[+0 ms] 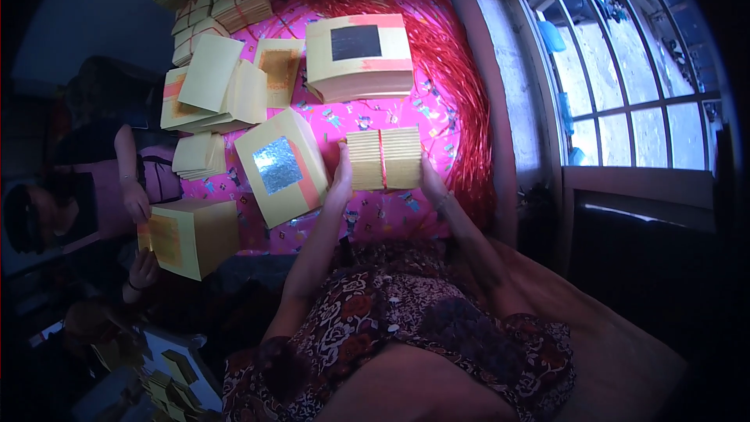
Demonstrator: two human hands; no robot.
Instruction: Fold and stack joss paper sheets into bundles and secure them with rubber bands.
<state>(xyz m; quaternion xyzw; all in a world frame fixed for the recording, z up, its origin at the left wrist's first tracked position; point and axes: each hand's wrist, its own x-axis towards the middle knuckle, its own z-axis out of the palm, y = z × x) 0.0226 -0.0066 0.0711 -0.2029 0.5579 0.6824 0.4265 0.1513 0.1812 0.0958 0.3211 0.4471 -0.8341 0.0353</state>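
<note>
Between my two hands is a bundle of yellow joss paper (pixel 363 159), folded in layers and tied round the middle with a red plastic strip. My left hand (pixel 341 175) presses on its left end, and my right hand (pixel 433 181) closes on the right end. Just left of my left hand lies a stack of joss paper with a silver foil square (pixel 283 166) and an orange-red band. Beyond the bundle stands a thick stack with a dark foil square (pixel 320 43). Undersides of the bundle are hidden.
A pink patterned cloth (pixel 348 227) covers the table. Red plastic strips (pixel 461 78) run along its far and right edges. Tied bundles (pixel 242 4) are piled far left. At left, another person's hands (pixel 139 202) hold a gold-faced paper stack (pixel 207 238). A barred window (pixel 625 137) is at right.
</note>
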